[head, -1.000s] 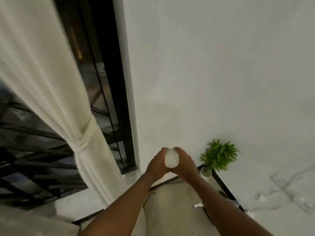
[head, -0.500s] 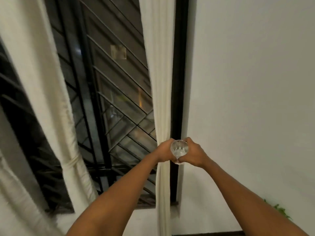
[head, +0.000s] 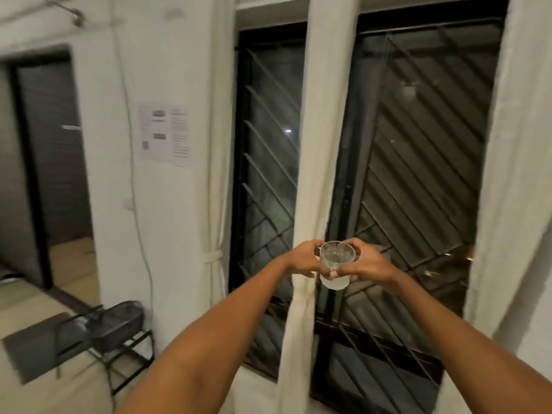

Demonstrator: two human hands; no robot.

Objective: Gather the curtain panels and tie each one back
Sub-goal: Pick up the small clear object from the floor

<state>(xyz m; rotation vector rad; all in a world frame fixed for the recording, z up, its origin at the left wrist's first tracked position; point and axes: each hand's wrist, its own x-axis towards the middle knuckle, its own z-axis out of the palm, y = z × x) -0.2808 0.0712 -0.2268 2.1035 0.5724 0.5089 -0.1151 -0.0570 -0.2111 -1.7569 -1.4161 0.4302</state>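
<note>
Clear plastic, a cup (head: 337, 261) sits between both hands at chest height, held upright in front of the window (head: 418, 174). The left hand (head: 301, 259) wraps it from one side and the right hand (head: 369, 262) from the other; the fingers (head: 352, 244) of both are curled round its wall and rim, grasping the cup. Something pale shows in its lower part, but what it is cannot be told.

Just behind the hands hangs the middle curtain (head: 322, 144), cream cloth running down between two panes. It narrows at hand height, and the hands hide whether anything is bound round it there. The left curtain (head: 213, 174) hangs beside the wall (head: 167, 219) and is gathered by a tie (head: 212, 256) knotted round it. The right curtain (head: 522, 174) hangs along the right edge of the view, with no band visible on it.

Black diagonal bars (head: 268, 150) cross the dark glass. A printed notice (head: 165, 135) is stuck on the wall, a dark folding chair (head: 116, 327) stands on the floor below it, and a doorway (head: 50, 162) opens at far left.
</note>
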